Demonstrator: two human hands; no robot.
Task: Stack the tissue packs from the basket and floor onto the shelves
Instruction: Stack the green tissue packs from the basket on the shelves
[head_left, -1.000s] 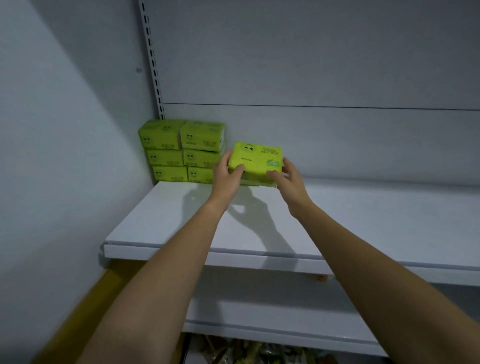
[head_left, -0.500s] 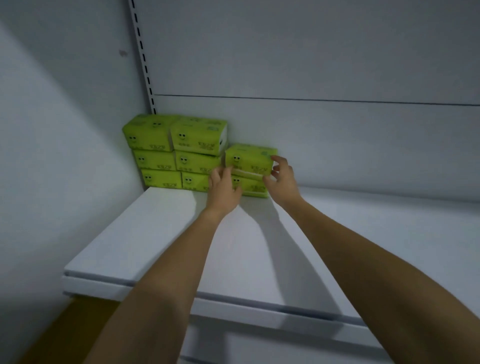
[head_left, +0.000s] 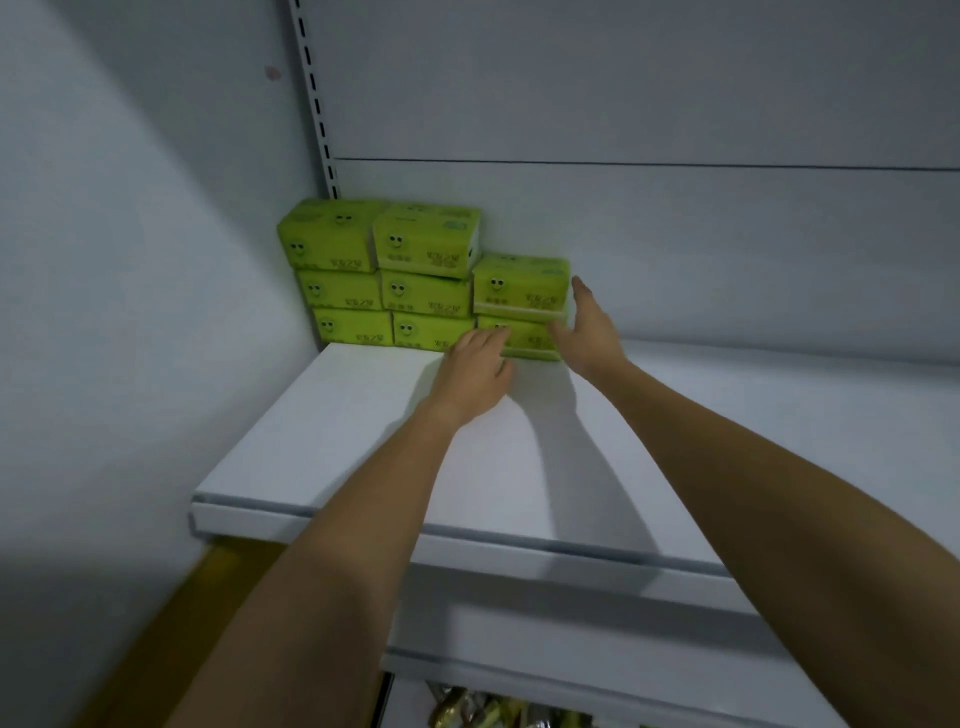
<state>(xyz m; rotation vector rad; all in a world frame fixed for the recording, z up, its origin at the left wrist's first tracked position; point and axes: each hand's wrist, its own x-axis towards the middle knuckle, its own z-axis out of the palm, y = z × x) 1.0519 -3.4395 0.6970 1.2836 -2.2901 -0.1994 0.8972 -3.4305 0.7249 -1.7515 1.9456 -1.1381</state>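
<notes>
Fingers straight, left hand (head_left: 475, 371) and right hand (head_left: 589, 338) touch end tissue packs (head_left: 519, 286); shelf (head_left: 363, 441) stretches rightward

Green tissue packs (head_left: 423, 280) stacked in far-left corner of white shelf (head_left: 363, 441): two columns three high, third column two high on the right. Left hand (head_left: 475, 374) flat, fingertips on front of third column's bottom pack (head_left: 524, 338). Right hand (head_left: 589, 332) flat against that column's right end.

Lime-green tissue packs (head_left: 426, 283), smiley faces; white shelf (head_left: 363, 441).
</notes>
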